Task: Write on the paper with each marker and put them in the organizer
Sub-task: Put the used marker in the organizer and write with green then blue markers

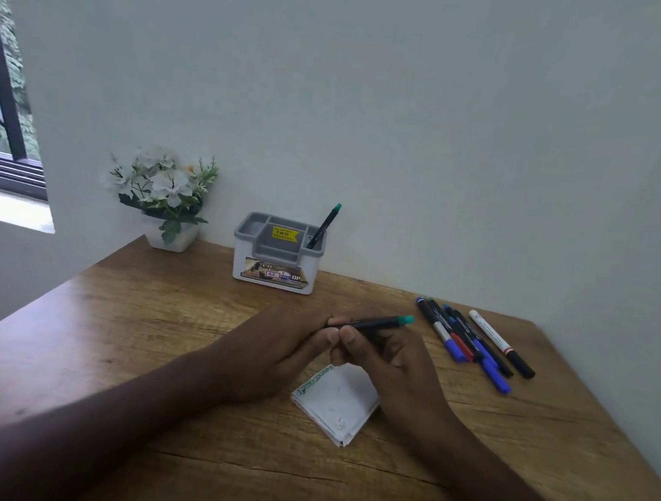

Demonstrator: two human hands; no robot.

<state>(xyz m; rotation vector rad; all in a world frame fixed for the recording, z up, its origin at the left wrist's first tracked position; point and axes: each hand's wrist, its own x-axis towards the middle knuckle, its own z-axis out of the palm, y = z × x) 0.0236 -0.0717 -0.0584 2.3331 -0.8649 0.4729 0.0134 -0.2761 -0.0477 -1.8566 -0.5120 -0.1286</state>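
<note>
We pinch the green-capped marker (370,324) with left hand (288,346) and right hand (387,359) above the paper (341,405), bare desk (155,315) leftward; organizer (278,253) sticker reads "49.00".

Matt wood-grain table (155,315), plastic organizer (276,261) (glossy label), creased paper (337,404).

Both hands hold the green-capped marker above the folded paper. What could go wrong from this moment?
1. Both hands, left hand and right hand, grip the marker; nothing holds the paper, which may slide.
2. Loose markers lie near the right hand and might get knocked.
</note>
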